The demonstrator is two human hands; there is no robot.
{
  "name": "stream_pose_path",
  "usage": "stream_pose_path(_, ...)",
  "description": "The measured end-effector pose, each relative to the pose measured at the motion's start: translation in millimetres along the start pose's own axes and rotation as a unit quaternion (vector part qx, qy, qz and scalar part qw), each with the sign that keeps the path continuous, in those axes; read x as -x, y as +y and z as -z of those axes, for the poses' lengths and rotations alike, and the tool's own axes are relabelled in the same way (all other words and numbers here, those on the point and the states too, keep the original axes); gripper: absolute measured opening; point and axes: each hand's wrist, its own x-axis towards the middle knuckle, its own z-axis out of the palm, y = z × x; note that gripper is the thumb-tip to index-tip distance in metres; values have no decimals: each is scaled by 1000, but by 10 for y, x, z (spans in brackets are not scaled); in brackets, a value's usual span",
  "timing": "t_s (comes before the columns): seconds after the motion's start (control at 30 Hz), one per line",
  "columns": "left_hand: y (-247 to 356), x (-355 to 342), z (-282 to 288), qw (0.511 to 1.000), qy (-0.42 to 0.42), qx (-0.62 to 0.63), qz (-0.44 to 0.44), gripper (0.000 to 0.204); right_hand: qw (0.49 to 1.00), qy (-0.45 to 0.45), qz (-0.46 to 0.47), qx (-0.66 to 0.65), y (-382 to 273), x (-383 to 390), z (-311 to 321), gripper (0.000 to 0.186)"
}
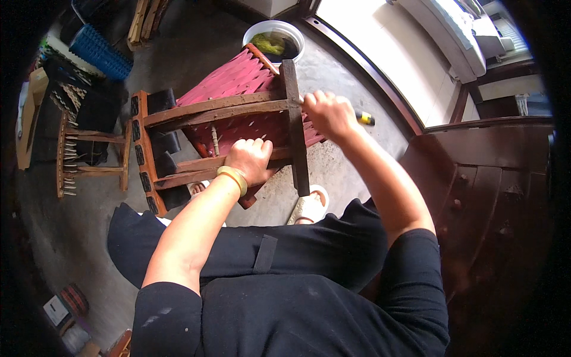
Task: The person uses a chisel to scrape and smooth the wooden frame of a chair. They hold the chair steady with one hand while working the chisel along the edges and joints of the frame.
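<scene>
A brown wooden chair frame (220,113) lies tilted across in front of me, with black straps wound on its left rail (141,149). My left hand (248,162), with a pale yellow bangle (234,178) on the wrist, is closed around the frame's lower bar. My right hand (329,117) is a fist around a tool with a black and yellow handle (365,118), perhaps a screwdriver or chisel. Its front end points at the dark crosspiece (291,125) on the frame's right; the tip is too small to make out. Pink woven strips (229,80) show behind and between the bars.
A white bucket (300,37) with yellow-green material inside stands beyond the frame. Another small wooden frame (92,154) and a blue ribbed roll (101,52) are at the left. A dark wooden bench (493,202) is at my right. My sandalled foot (309,205) rests below the crosspiece.
</scene>
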Motion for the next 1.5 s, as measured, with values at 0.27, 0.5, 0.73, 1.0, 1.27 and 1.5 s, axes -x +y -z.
stream_pose_path(0.27,-4,-14,40,1000,15,24,-1,47,992,-63,-98,-57,474,-844,-35,30)
stream_pose_path(0.5,2,-5,41,999,33,16,-10,48,993,-65,-77,-68,479,-837,-227,29)
stream_pose_path(0.73,12,-24,55,1000,21,8,-12,49,988,-7,-79,-129,476,-568,-292,34)
stream_pose_path(1.0,6,-22,88,999,26,10,-17,49,954,-114,-180,-209,447,-644,-256,41)
stream_pose_path(1.27,19,-25,81,999,21,22,-12,47,973,-113,-126,-159,541,-939,-381,40)
stream_pose_path(1.5,0,-14,67,1000,20,21,-9,48,980,-136,-46,-140,391,-746,-185,32)
